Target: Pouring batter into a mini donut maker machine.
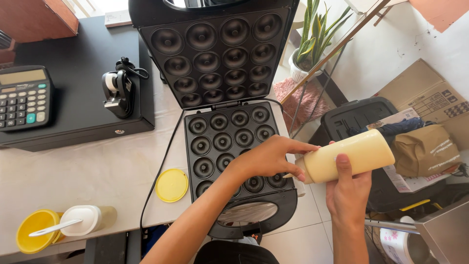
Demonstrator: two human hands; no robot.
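My right hand (348, 193) grips a pale yellow squeeze bottle (359, 155) of batter, held almost level to the right of the table. At the bottle's nozzle end is my left hand (266, 157), fingers pinching the tip over the right edge of a black mini doughnut maker (229, 142). The maker stands open, its lid (217, 54) raised, and the ring moulds look empty.
A yellow lid (172, 185) lies left of the maker. A yellow bowl (35, 237) with a white spoon and a white-capped jar (85, 219) stand front left. A calculator (23, 98) and tape dispenser (118, 90) rest on a black cash box. Boxes, bags and a plant crowd the floor at right.
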